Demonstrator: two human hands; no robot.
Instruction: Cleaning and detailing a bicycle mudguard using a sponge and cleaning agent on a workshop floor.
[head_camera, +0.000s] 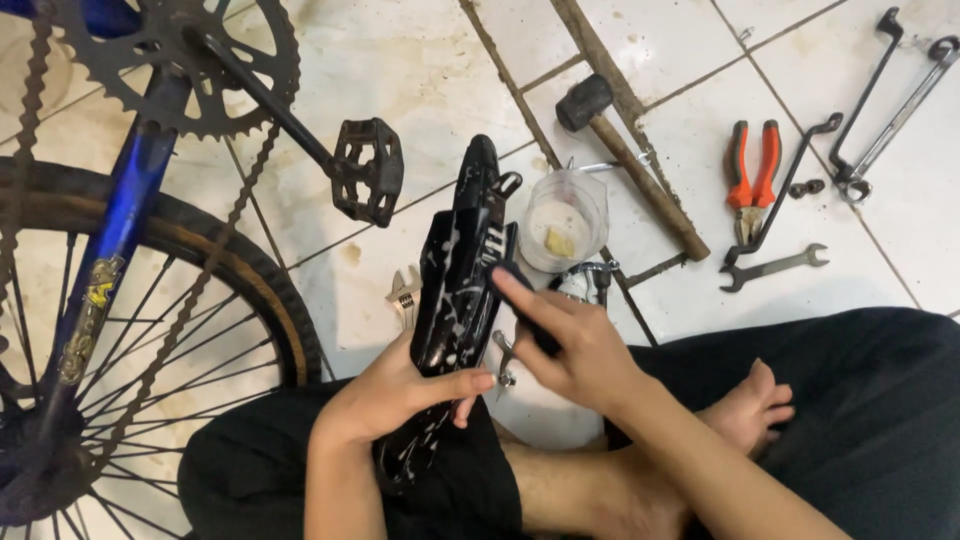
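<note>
At my far left stands one blue bicycle frame (120, 210) with one spoked rear wheel (150, 330), one chainring (185, 60), one chain (190, 290) hanging across the spokes, and one crank arm ending in one black pedal (367, 170). I sit cross-legged on the white tiled floor (420, 80), and across my lap lies one long black plastic mudguard (460, 270), streaked with white suds, its tip pointing away from me. My left hand (395, 390) is wrapped around its lower half, thumb laid over the top, clamped firm on it. My right hand (570, 345) is beside it, fingers pressing one small dark pad (525, 295) against the mudguard's upper right edge. Just left of the mudguard one adjustable wrench (405, 295) lies on the tiles. Beyond my right hand stands one clear plastic cup (565, 220) with a yellowish lump in it. Behind it lies one hammer (620, 150) with a wooden handle, beside a second bare wooden stick. Farther right I count one pair of orange-handled pliers (752, 175), one open-ended spanner (775, 267), two bent black rods (785, 190) and one long ring spanner (900, 110).
</note>
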